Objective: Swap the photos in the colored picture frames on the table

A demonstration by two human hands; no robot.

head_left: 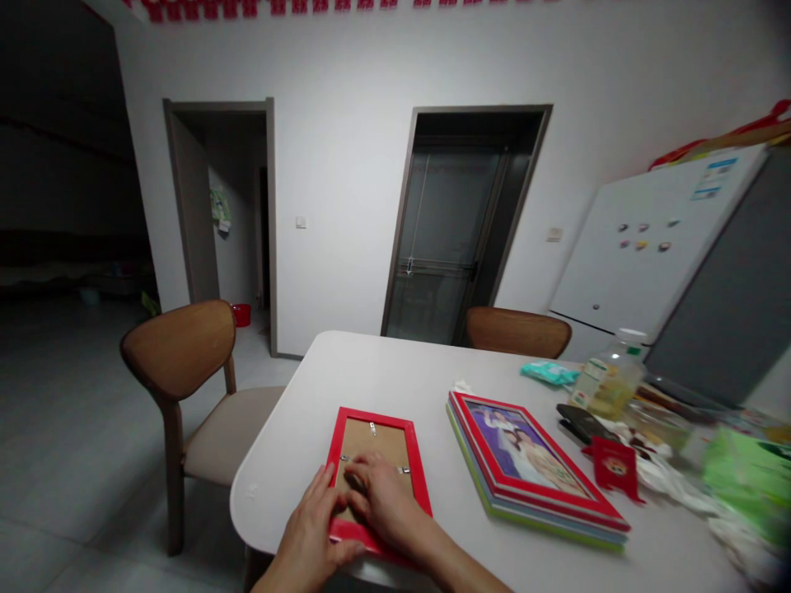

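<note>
Red rectangular picture frame [418, 461], brown board back [378, 441] up, at 6 o'clock on white table [371, 356]. Left hand [312, 519] spread wide, bracing its 7 o'clock corner; right hand [389, 502] fingers bunched narrow on the board, grip cannot be told. Judged step: working the backing; next calls for steady bracing.

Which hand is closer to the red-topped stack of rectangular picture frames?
The right hand. It is over the brown backing board of a red rectangular frame, left of the stack; the left hand is farther off, at that frame's near-left edge.
</note>
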